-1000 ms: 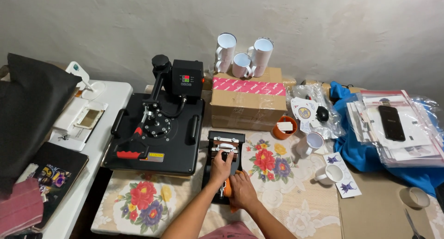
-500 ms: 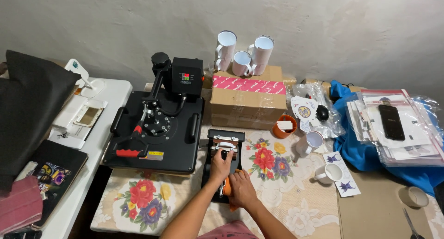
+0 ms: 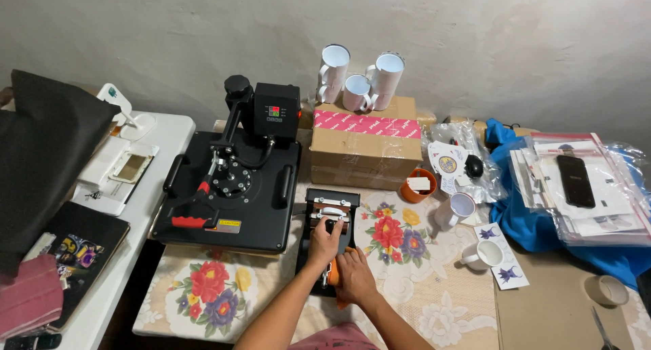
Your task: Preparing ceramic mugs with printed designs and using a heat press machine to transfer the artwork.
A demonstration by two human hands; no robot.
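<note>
A small black mug press (image 3: pixel 330 202) stands on the floral tablecloth (image 3: pixel 210 289), just in front of me. My left hand (image 3: pixel 324 240) is closed around the black knob at the middle of the press. Behind it, my right hand (image 3: pixel 354 275) lies curled over an orange cylinder (image 3: pixel 331 275) held in the near end of the press. Most of that orange part is hidden under my fingers.
A large black flat heat press (image 3: pixel 230 187) sits to the left. A taped cardboard box (image 3: pixel 359 147) behind carries three white mugs (image 3: pixel 352 86). To the right are two white mugs (image 3: pixel 483 254), an orange cup (image 3: pixel 415 186), blue cloth (image 3: pixel 536 228), bagged sheets (image 3: pixel 597 214), a tape roll (image 3: pixel 605 290) and scissors (image 3: pixel 600 326).
</note>
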